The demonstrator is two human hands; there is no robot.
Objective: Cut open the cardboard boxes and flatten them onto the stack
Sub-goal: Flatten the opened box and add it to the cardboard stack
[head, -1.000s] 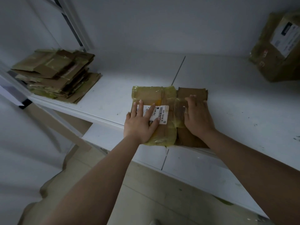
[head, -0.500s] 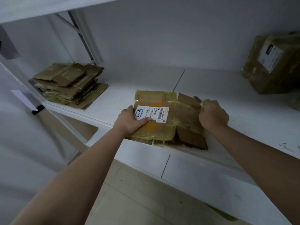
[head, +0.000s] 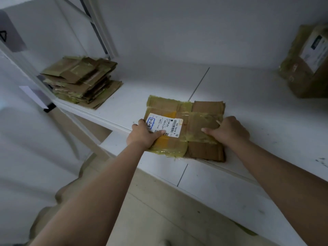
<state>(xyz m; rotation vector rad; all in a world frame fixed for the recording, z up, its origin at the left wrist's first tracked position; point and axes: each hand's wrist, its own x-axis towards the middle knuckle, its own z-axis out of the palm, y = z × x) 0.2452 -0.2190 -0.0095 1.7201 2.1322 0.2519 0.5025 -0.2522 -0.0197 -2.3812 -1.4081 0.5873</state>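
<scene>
A flattened cardboard box [head: 195, 119], wrapped in yellowish tape and bearing a white shipping label [head: 165, 125], lies at the front edge of the white shelf [head: 266, 125]. My left hand [head: 142, 137] grips its left edge, thumb on the label and fingers underneath. My right hand [head: 229, 132] rests on the box's right side, curled into a fist with the thumb lying on the tape. A thin pale cutter tip [head: 219, 122] sticks out of that fist. The stack of flattened boxes [head: 79, 80] sits at the shelf's far left.
An unopened taped box [head: 308, 68] with a label stands at the back right of the shelf. A metal shelf upright [head: 99, 32] rises behind the stack. Below the shelf edge is a tiled floor [head: 159, 219].
Both hands were pressing flat on the box a second ago. Now the left hand grips its edge and the right hand has curled into a fist around the cutter. The view has shifted right.
</scene>
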